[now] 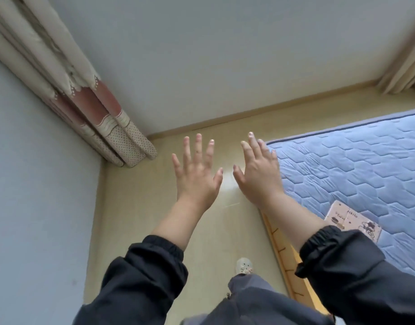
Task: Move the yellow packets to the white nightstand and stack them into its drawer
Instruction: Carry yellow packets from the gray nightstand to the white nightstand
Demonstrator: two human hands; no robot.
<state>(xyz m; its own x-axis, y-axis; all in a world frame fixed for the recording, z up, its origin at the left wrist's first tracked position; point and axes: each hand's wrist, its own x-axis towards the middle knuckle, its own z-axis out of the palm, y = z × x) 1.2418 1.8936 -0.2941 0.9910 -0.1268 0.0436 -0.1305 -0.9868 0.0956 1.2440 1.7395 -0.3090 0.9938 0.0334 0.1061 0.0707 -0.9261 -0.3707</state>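
While both arms reach out over the floor (136, 207), the head view shows the left hand (196, 174) and right hand (258, 174) side by side and apart. Their fingers are straight and spread, and they hold nothing. No clearly yellow packets, white nightstand or drawer appear in frame. The only candidate is a flat printed pack (353, 220) lying by the left edge of the blue mattress (356, 165), partly behind the right sleeve (338, 259). It reads pinkish-beige, so whether it belongs to the task cannot be told. Judged risks: picking up the wrong item because of that uncertain colour; a thin pack sliding off the mattress edge toward the wooden bed frame (286, 261) if grabbed carelessly; loose stacking if several are carried at once.
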